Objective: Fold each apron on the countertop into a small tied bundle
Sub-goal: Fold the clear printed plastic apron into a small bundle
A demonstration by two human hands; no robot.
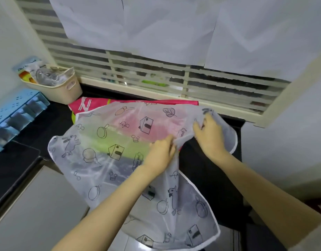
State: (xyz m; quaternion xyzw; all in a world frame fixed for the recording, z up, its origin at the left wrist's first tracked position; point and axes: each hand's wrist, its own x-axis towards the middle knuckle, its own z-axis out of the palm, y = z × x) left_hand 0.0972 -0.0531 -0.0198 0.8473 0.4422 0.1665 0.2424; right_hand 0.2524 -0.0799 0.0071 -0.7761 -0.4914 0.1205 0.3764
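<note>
Both hands are on the sheer printed apron (105,142), which lies spread across the dark counter (210,169). Its near end hangs off the front edge toward me. My left hand (161,153) pinches a ridge of the cloth at the middle. My right hand (209,136) is just beside it, fingers (197,126) curled into a gathered fold near the right edge.

Here's the worry. This fabric looks thin and slippery, and a good part of it dangles over the edge, so if I loosen either pinch the weight could drag the lot to the floor. There's also a pink and green apron (80,105) lying right underneath, showing through. If I pull the fold across too hard, I'll likely drag that one along or bunch the two together. And an uneven pull between my hands would leave a crooked crease, and a sloppy bundle to tie.
</note>
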